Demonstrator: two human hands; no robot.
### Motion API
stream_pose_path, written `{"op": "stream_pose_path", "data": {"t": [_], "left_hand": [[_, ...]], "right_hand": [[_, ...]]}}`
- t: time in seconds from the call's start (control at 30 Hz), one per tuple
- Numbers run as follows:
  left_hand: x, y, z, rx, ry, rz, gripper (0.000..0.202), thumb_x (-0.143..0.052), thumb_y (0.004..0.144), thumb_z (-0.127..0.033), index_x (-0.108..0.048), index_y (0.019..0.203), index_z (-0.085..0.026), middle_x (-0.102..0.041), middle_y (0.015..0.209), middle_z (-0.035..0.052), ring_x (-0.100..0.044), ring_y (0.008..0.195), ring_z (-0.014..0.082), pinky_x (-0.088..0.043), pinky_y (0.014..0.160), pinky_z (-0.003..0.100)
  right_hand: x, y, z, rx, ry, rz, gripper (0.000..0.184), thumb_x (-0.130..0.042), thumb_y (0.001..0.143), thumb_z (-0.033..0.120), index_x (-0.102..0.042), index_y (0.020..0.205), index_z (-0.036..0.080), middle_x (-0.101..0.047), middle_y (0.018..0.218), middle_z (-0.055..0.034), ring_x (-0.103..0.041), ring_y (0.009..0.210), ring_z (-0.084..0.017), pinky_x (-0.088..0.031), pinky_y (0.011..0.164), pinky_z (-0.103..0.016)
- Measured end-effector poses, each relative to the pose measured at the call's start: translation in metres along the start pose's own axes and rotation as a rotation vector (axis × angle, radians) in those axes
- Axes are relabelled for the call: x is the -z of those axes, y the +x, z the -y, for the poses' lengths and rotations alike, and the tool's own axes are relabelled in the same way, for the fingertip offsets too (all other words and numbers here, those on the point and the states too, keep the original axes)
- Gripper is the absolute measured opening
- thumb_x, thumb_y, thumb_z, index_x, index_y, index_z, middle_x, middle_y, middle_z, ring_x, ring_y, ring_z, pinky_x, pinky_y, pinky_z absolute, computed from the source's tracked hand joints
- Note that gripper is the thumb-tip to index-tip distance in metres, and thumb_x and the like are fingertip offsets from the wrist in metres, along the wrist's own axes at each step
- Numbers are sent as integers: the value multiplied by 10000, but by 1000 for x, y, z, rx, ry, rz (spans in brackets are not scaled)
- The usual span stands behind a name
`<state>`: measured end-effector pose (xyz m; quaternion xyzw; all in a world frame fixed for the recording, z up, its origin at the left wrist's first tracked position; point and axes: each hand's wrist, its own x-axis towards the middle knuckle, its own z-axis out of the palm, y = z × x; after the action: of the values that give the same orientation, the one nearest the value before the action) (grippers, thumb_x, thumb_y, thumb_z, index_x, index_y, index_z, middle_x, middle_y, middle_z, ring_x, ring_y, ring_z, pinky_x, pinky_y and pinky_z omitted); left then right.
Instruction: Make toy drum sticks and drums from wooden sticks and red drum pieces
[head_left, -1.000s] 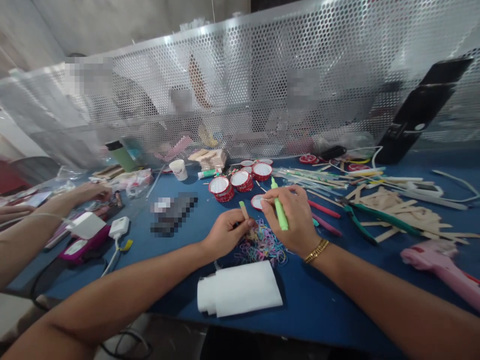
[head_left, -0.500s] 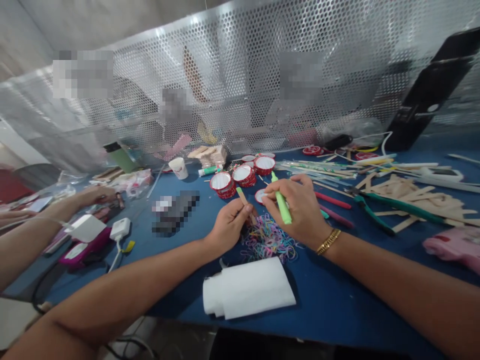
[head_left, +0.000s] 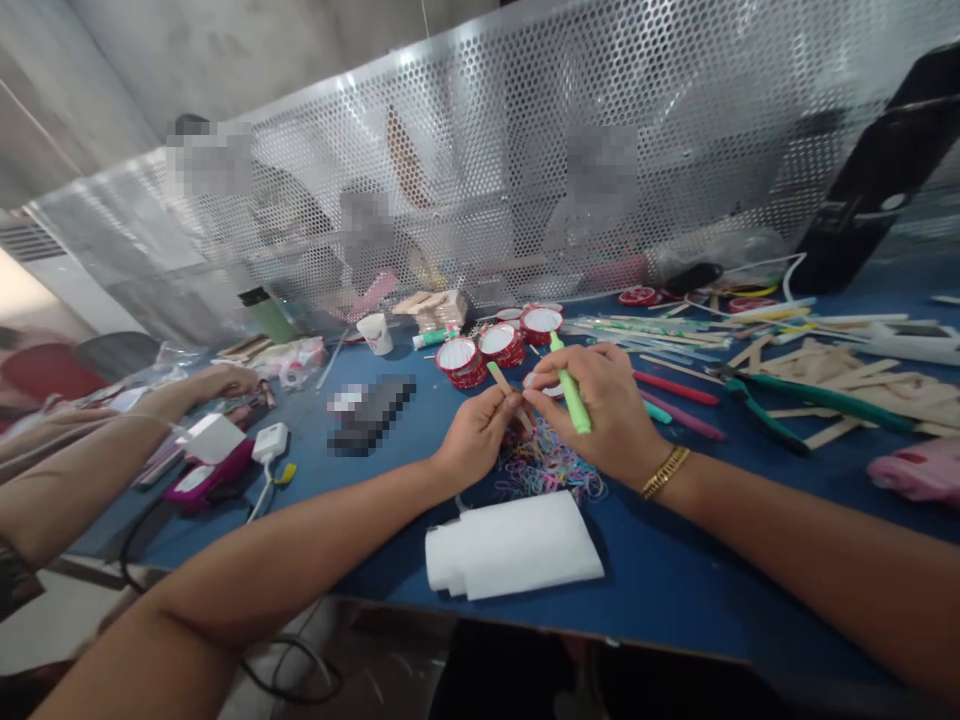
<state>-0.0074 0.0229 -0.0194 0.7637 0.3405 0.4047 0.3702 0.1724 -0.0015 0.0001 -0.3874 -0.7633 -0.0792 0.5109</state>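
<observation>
My left hand (head_left: 480,432) pinches a wooden craft stick (head_left: 499,378) whose upper end is coloured green. Close beside it, my right hand (head_left: 611,410) is closed around a light green marker (head_left: 573,398), and its fingertips are near the stick. Beneath both hands lies a tangled pile of colourful rubber bands (head_left: 551,465). A white folded cloth (head_left: 517,548) rests in front of the pile. Just beyond my hands stand several red tubs with white tops, such as this red tub (head_left: 461,362).
At right, green-handled pliers (head_left: 817,400) lie on loose craft sticks (head_left: 832,365). A paper cup (head_left: 375,334) and a blurred-out dark object (head_left: 371,415) sit left of centre. Another person's arm (head_left: 127,450) reaches in at left, by a white charger (head_left: 212,440). A perforated metal screen (head_left: 480,200) runs behind.
The view has shifted, so things sit a little further right. My right hand's fingers have come closer to my left hand and the stick. Both hands keep their hold.
</observation>
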Motion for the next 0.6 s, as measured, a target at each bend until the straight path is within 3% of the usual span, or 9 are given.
{"op": "stream_pose_path", "data": {"t": [0.4,0.6], "left_hand": [[2,-1,0,-77,59,76,360,-434,977,-463,-595,881,-155,-663,759,28,-597,658,144,-456,610,246],[5,-3,2,-104,180,63,339,-434,979,-419,-607,863,-152,-660,764,26,-593,674,143,-444,620,241]], "right_hand": [[-2,-3,10,-123,108,0,281,-721,793,234,-525,994,233,-730,814,11,-679,796,-213,-418,839,-404],[-2,-4,12,-97,136,-5,247,-700,815,252,-537,999,222,-725,827,-13,-680,788,-214,-465,771,-382]]}}
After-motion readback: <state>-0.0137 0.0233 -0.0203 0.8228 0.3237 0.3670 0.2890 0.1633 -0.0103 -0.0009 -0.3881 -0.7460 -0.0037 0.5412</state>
